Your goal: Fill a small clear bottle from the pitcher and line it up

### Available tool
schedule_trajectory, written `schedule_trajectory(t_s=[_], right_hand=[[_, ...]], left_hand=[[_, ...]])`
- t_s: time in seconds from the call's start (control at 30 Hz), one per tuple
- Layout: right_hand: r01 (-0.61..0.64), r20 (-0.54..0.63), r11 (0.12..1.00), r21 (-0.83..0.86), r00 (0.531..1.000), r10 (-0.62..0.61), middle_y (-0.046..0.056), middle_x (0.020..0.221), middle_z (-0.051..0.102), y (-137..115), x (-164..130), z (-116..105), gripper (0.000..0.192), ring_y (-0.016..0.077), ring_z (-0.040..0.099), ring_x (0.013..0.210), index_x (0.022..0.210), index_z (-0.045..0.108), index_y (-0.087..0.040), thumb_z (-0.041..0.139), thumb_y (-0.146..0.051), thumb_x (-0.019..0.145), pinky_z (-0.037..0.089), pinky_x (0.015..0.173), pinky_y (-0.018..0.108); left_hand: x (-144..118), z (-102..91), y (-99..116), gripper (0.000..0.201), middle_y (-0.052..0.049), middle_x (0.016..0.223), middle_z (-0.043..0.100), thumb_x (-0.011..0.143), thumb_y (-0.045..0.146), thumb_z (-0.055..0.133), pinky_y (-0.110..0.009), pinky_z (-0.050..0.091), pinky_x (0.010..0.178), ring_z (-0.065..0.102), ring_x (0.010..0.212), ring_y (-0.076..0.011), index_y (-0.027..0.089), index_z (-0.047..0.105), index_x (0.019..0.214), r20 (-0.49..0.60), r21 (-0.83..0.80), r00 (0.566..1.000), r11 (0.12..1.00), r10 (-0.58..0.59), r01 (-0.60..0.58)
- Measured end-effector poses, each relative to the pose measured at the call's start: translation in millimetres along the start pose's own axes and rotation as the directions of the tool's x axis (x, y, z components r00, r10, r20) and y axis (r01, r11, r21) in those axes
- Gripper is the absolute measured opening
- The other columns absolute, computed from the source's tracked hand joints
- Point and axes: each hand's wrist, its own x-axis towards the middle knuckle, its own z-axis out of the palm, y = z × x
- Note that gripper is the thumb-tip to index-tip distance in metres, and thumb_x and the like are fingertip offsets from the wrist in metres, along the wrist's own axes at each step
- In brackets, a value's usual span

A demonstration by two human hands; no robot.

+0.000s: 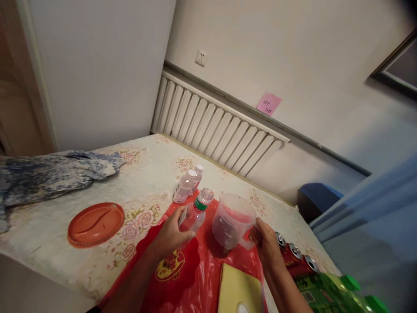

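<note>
My left hand (169,237) grips a little water bottle (195,213), and my right hand (265,243) holds the handle of the clear cup (232,219) on the red bag (195,269).

The left hand (171,234) gripped a clear bottle (194,214); the right hand (265,243) held the measuring jug (232,221) by its handle, over a red bag (195,269).

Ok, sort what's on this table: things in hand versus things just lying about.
In hand:
left hand on water bottle
right hand on measuring jug

Lying about:
orange plate
two small bottles
blue cloth
drink cans
yellow pad
</note>
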Motion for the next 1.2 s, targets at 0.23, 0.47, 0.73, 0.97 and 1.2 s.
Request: schedule_trajectory(t_s=[0.23,0.47,0.73,0.97,1.2], right_hand=[[0.030,-0.027,0.998,-0.058,0.999,-0.032,-0.010,0.046,0.025,-36,10,3,0.052,0.0102,0.024,0.044,0.052,0.034,-0.025,0.062,-0.057,0.080,0.027,0.047,0.028],[0.092,0.058,0.978,-0.185,0.995,-0.082,-0.008,0.047,0.027,-94,14,1,0.049,0.0108,0.024,0.045,0.051,0.037,-0.025,0.062,-0.055,0.081,0.031,0.049,0.029],[0.128,0.229,0.919,-0.374,0.972,-0.042,-0.009,0.042,0.027,-140,32,-6,0.057,0.0080,0.023,0.041,0.048,0.037,-0.024,0.067,-0.066,0.073,0.021,0.043,0.026],[0.189,0.356,0.825,-0.533,0.934,0.016,-0.009,0.045,0.027,-165,34,1,0.060,0.0065,0.020,0.043,0.051,0.038,-0.023,0.063,-0.073,0.072,0.015,0.044,0.025],[0.293,0.401,0.647,-0.704,0.916,0.023,-0.008,0.047,0.027,-182,33,11,0.061,0.0076,0.023,0.046,0.054,0.036,-0.023,0.055,-0.076,0.074,0.018,0.045,0.025]], left_hand=[[-7,-3.3,-5,0.067,0.001,0.130,0.062,0.064,0.027,0.062,-0.032,0.045,0.098,0.057,0.120,-0.0252,0.030,0.047,0.129,-0.021,-0.068,0.997,0.995,0.073,-0.074],[-10,-1.5,-1,0.068,0.000,0.136,0.059,0.061,0.022,0.063,-0.032,0.043,0.102,0.053,0.128,-0.0248,0.033,0.046,0.127,0.035,-0.076,0.998,0.996,0.043,-0.040],[-11,-0.5,2,0.058,0.003,0.123,0.066,0.059,0.018,0.062,-0.028,0.045,0.096,0.059,0.119,-0.0228,0.033,0.051,0.115,0.069,-0.145,0.994,0.986,0.088,-0.077],[-9,0.1,4,0.062,0.002,0.119,0.068,0.058,0.018,0.062,-0.030,0.046,0.094,0.062,0.113,-0.0244,0.032,0.051,0.117,0.101,-0.132,0.992,0.989,0.081,-0.068],[-11,-0.3,5,0.060,0.001,0.123,0.066,0.059,0.019,0.061,-0.029,0.047,0.093,0.062,0.112,-0.0231,0.031,0.051,0.117,0.111,-0.117,0.987,0.988,0.115,-0.102]])
